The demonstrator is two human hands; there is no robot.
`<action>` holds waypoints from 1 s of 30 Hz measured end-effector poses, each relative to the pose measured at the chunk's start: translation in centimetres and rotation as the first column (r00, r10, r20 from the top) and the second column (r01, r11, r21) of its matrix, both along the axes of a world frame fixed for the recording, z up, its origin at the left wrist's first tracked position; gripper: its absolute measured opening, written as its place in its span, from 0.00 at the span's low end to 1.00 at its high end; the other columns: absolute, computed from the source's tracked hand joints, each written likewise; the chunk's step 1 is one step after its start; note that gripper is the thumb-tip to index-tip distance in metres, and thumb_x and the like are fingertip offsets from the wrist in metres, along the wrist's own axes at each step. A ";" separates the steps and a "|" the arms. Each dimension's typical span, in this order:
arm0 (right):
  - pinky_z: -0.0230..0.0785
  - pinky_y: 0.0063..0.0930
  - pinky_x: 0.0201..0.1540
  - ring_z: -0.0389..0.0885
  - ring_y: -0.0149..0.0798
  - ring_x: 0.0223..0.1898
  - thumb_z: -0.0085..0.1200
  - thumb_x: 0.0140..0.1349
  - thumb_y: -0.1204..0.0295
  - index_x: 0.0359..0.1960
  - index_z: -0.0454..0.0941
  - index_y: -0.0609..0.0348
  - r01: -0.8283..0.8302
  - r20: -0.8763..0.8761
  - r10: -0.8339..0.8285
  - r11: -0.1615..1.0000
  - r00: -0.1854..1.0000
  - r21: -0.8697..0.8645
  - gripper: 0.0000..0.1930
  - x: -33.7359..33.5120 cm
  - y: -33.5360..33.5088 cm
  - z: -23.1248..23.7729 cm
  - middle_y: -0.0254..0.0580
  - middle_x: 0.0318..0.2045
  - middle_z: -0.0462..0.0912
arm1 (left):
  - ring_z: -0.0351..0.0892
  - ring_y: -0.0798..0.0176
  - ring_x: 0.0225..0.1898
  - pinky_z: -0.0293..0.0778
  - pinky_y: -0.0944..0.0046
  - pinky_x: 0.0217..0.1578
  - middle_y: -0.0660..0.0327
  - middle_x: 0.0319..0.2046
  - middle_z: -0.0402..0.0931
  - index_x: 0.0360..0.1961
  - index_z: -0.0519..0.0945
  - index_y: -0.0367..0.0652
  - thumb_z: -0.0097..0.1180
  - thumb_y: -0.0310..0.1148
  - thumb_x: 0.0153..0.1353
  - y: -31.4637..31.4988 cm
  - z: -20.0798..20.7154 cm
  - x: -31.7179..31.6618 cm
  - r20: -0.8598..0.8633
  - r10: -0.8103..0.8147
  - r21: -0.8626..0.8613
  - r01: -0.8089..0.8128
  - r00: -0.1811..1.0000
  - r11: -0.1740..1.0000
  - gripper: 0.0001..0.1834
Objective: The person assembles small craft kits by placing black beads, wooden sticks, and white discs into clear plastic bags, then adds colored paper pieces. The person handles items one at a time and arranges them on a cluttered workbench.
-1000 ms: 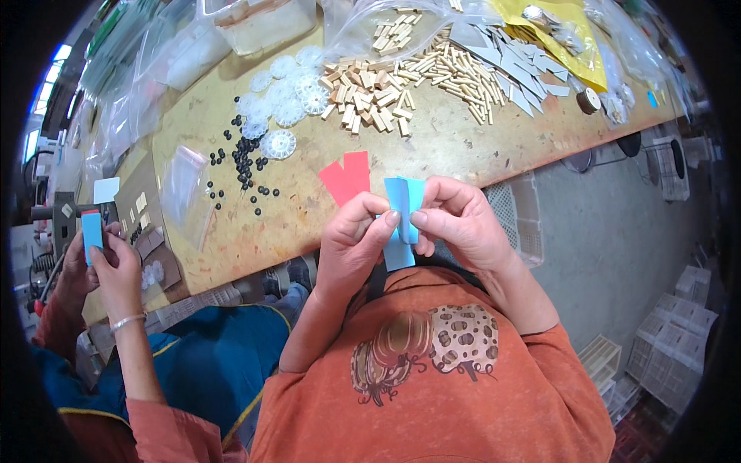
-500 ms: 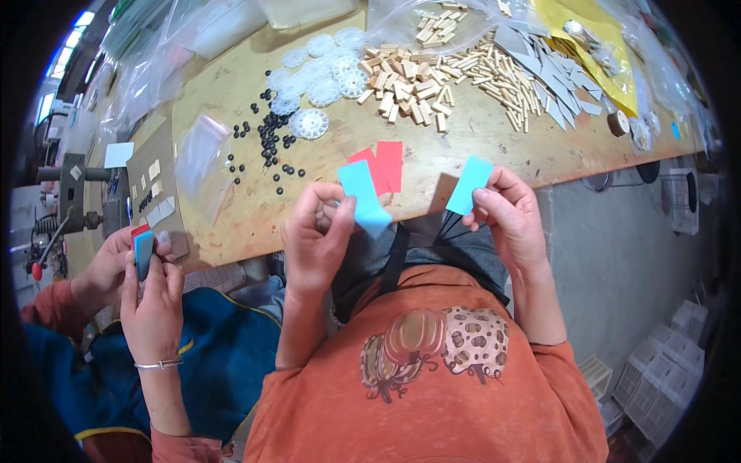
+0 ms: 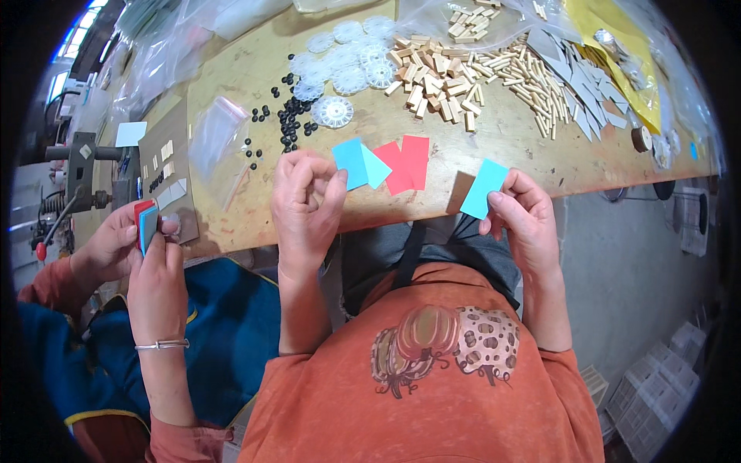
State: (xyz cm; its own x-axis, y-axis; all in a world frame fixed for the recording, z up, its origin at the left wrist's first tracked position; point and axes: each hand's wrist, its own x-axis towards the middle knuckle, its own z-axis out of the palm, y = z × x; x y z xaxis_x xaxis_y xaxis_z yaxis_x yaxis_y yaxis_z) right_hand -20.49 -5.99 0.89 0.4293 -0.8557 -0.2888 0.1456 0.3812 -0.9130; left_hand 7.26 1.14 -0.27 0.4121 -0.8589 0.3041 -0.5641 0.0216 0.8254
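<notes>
Light blue card (image 3: 484, 190): tilted, up by the table's front edge, pinched between the thumb and fingers of the right hand (image 3: 526, 220)
Other blue piece (image 3: 350, 163): fanned out in two shades, could be two cards or one folded, can't tell; sits right at the left fingertips
Left hand (image 3: 303, 207): fingers curled, thumb up near the index; honestly can't tell if it's pinching that piece or just touching it
Red cards (image 3: 414, 163): a couple, overlapping on the wooden table (image 3: 567, 163), just right of the blue piece
Further back: clear plastic spoked discs (image 3: 333, 112), black beads (image 3: 293, 123), a heap of wooden blocks (image 3: 440, 77), thin wooden sticks (image 3: 532, 92), grey cards (image 3: 575, 85)
Neighbour's hands (image 3: 158, 289): off to the left, gripping a red-and-blue stack (image 3: 147, 225)
</notes>
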 end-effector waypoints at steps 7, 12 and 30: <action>0.60 0.12 0.19 0.80 0.21 0.21 0.56 0.70 0.74 0.37 0.77 0.58 -0.119 0.046 0.117 0.992 0.992 0.037 0.03 1.0 0.1 0.2 0.33 0.24 0.83 | 0.66 0.74 0.20 0.65 0.70 0.23 0.65 0.25 0.72 0.37 0.81 0.39 0.66 0.20 0.57 0.7 1.3 -1.0 0.161 0.100 0.202 -0.132 0.982 0.970 0.08; 0.67 0.13 0.26 0.80 0.19 0.26 0.55 0.70 0.78 0.38 0.77 0.61 -0.200 0.076 0.196 0.979 0.978 0.049 0.01 2.6 1.0 1.1 0.30 0.29 0.82 | 0.73 0.78 0.27 0.69 0.73 0.27 0.66 0.33 0.80 0.45 0.82 0.38 0.63 0.18 0.63 1.7 2.7 -4.2 -0.517 -0.249 0.023 0.305 0.819 0.952 0.10; 0.76 0.17 0.26 0.84 0.27 0.25 0.62 0.67 0.74 0.52 0.79 0.67 -0.435 0.370 0.330 0.865 0.868 0.250 0.14 2.2 1.2 0.0 0.37 0.32 0.86 | 0.75 0.77 0.36 0.73 0.74 0.38 0.69 0.34 0.74 0.54 0.79 0.37 0.59 0.23 0.69 1.1 1.3 -6.1 -0.918 -0.306 -0.129 0.542 0.251 0.831 0.13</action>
